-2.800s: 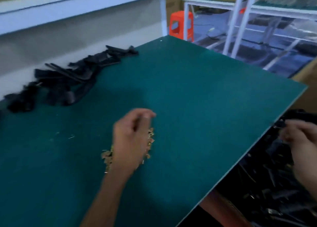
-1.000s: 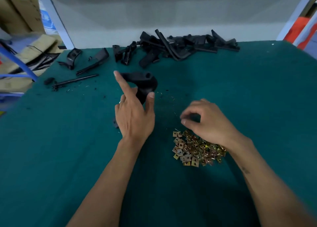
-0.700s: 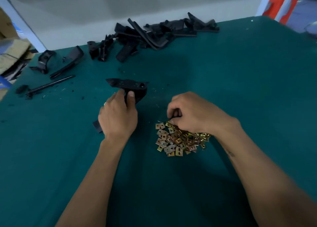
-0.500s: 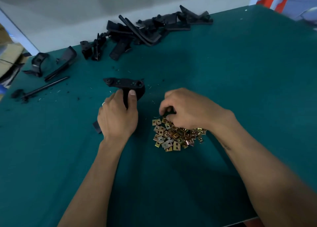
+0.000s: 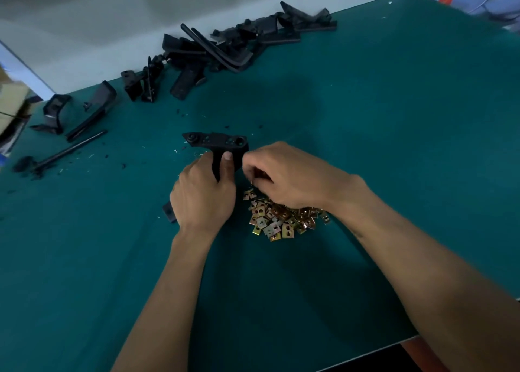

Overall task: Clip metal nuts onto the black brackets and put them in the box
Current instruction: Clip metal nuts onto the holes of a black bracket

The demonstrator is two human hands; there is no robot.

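My left hand (image 5: 204, 194) grips a black bracket (image 5: 216, 142) at the middle of the green table; the bracket's flat top with holes sticks out above my fingers and its lower end shows left of my wrist. My right hand (image 5: 287, 174) has its fingers curled right beside the bracket's right side, and a small glint of metal shows at its fingertips, so it seems to pinch a metal nut (image 5: 252, 181). A heap of brass-coloured metal nuts (image 5: 277, 219) lies just under and in front of my right hand. The box is out of view.
A long pile of black brackets (image 5: 225, 45) lies along the table's far edge by the white wall. More black parts (image 5: 92, 110) and a black rod (image 5: 67, 150) lie at the far left. Cardboard (image 5: 11, 104) sits beyond the left edge. The table's near edge (image 5: 374, 352) runs bottom right.
My right hand rose from the nut heap to the bracket's right side. My left hand kept its grip on the bracket. The view tilted down and left a little.
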